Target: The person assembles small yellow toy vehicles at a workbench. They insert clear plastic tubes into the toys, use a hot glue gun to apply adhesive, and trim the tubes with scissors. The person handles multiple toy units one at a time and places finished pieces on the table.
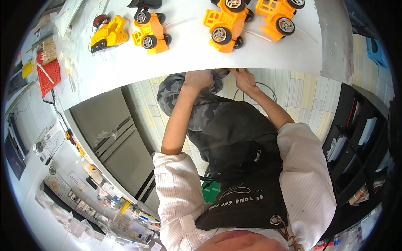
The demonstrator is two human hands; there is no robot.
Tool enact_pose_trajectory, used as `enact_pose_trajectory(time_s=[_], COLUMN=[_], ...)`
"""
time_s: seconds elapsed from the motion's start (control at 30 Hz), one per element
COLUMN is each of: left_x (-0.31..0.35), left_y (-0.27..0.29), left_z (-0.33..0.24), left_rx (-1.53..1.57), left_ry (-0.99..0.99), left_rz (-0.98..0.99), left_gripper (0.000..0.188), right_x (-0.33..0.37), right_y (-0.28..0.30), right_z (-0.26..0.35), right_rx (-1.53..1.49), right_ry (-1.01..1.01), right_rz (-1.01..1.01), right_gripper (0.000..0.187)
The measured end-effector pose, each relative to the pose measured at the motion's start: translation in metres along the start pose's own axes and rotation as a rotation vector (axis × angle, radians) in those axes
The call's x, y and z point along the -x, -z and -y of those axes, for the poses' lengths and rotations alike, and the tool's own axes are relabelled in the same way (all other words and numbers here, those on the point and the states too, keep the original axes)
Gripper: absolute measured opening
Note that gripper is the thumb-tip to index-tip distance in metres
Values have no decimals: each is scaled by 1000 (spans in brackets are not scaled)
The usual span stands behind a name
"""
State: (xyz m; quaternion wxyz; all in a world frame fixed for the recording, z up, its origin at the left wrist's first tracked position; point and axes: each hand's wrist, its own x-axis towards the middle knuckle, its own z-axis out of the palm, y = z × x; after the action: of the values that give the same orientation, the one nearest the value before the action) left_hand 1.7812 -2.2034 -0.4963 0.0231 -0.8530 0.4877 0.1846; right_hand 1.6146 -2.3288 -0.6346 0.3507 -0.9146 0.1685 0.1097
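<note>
Both my hands are at the near edge of the white table (176,62), above my lap, with the tabletop cutting off part of them. My left hand (199,78) shows its back and wrist; its fingers are hidden. Close beside it, my right hand (244,79) has its fingers bent inward under the edge, and whatever they hold is out of sight. On the table beyond stand yellow-orange toy construction vehicles: a tracked one (109,34), a wheeled loader (151,33) with a black bucket, and two more wheeled trucks, one in the middle (226,29) and one at the right (276,21).
Thin white sticks (259,36) lie by the right-hand trucks. A red basket (49,72) hangs at the table's left end. Grey drawers (121,144) stand at my left, and a black shelf (356,129) with papers at my right. A cable (268,85) loops over the floor.
</note>
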Motion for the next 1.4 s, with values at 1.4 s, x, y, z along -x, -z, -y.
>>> enact_pose_trajectory(time_s=[1.4], left_x=[0], left_y=[-5], left_z=[3], left_rx=[22], left_ry=[-15], left_rz=[-72], left_gripper=[27], right_x=[-15], right_y=[10], right_z=[-23], right_rx=[-95], right_ry=[-107], right_rz=[136], right_gripper=[66])
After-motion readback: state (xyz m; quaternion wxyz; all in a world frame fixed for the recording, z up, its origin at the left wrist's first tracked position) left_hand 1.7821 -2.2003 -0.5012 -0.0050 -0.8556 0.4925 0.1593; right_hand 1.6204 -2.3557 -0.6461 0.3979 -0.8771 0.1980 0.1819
